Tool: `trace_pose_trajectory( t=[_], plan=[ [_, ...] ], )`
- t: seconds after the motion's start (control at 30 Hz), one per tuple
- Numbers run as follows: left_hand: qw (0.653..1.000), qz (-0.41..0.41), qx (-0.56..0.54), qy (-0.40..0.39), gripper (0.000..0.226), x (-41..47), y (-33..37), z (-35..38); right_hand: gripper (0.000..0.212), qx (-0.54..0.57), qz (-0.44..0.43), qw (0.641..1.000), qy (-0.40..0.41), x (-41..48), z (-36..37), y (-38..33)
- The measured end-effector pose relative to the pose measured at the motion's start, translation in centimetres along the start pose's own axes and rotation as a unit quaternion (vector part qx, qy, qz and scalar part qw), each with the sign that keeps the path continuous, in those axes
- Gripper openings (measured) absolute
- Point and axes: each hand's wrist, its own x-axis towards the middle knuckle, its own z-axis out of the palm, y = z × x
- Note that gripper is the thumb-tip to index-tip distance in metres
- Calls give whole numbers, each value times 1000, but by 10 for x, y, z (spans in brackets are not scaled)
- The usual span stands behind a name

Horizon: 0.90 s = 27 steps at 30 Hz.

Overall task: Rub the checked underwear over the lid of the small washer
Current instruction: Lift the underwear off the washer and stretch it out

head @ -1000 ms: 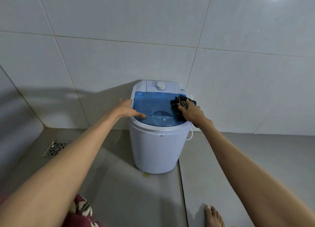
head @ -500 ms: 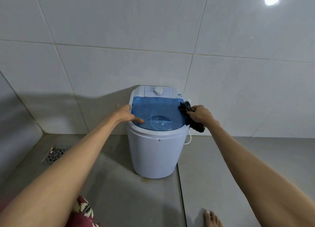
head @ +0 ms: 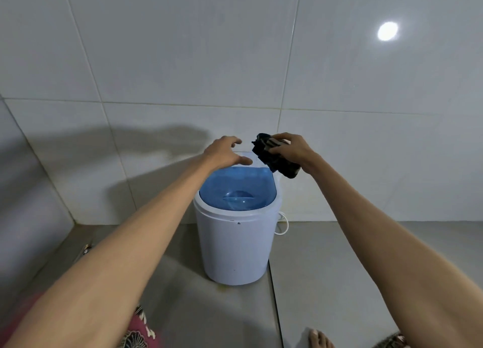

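Note:
The small white washer (head: 235,245) stands on the grey floor against the tiled wall, its translucent blue lid (head: 237,190) closed. My right hand (head: 292,148) grips the dark checked underwear (head: 271,156), bunched up and held in the air above the lid's back right corner, not touching it. My left hand (head: 224,152) hovers with fingers spread over the back of the washer, hiding the control panel.
White tiled wall (head: 183,60) runs right behind the washer, with a side wall at the left. A white cord (head: 283,224) loops at the washer's right side. A bare foot (head: 317,338) rests on the floor at lower right. Patterned red cloth (head: 138,332) shows at the bottom.
Both hands have lifted off the washer. The right hand raised the underwear from the lid's right edge into the air; the left hand left the lid's left rim and moved up toward the back.

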Motion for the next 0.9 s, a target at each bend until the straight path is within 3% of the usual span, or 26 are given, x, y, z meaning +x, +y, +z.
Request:
trace_pose_trajectory(
  t=[0.13,0.2,0.3,0.37,0.43,0.5,0.6,0.67,0.8,0.9],
  plan=[
    [996,37,-23,-72,56,-18,33,-7,29,88,22,994,-59,-10,4,-28],
    [995,49,-15,-82,55,-26,39,-10,51,166,67,978,-103,-13,2,-37],
    [997,65,25,19,68,-31,38,-19,92,319,119,923,-182,-15,-4,-49],
    [995,74,17,60,47,-29,35,-27,98,332,116,916,-193,-19,-7,-56],
    [993,76,31,83,29,-26,33,-36,96,292,100,930,-199,-24,-8,-62],
    [990,70,55,105,29,-26,35,-44,83,214,71,947,-228,-28,-7,-66],
    [990,46,39,126,31,-25,36,-53,44,120,15,956,-267,-30,-5,-64],
    [993,32,17,117,38,-28,33,-58,15,114,-2,963,-244,-30,-7,-61],
    [996,6,-5,93,40,-29,15,-66,28,95,2,991,-98,-31,-16,-57],
    [998,1,-22,65,37,-32,8,-71,33,108,-8,993,-44,-32,-21,-58]
  ],
)
